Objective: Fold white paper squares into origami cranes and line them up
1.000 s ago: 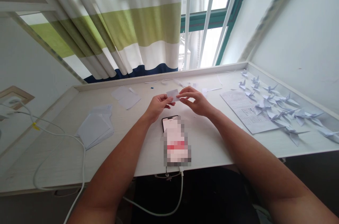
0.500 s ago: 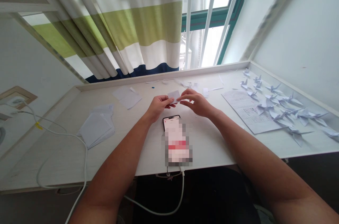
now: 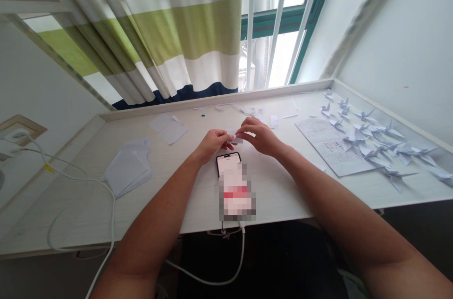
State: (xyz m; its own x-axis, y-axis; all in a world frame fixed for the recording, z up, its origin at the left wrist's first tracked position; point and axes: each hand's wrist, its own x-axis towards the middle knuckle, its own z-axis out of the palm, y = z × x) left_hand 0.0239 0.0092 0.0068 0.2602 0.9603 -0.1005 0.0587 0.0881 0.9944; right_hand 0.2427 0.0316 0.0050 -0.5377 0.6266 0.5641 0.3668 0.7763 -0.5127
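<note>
Above the desk, just beyond the phone, a small piece of white paper is held between both hands. My left hand pinches its left side, thumb on top and fingers beneath. My right hand closes its thumb and fingertips on the right side of the same paper, covering part of it. The paper's exact folds are too small to make out. A phone lies face up below the hands, with most of its screen blurred and a white cable at its lower end.
Several folded paper cranes stand at the right, some on a printed sheet. A stack of white paper lies at left, with more sheets behind it. Paper scraps lie along the back. A white cable crosses the left side.
My right hand has moved slightly left and its fingertips have closed on the paper, which now looks flatter and more covered. The whole view has shifted a little.
</note>
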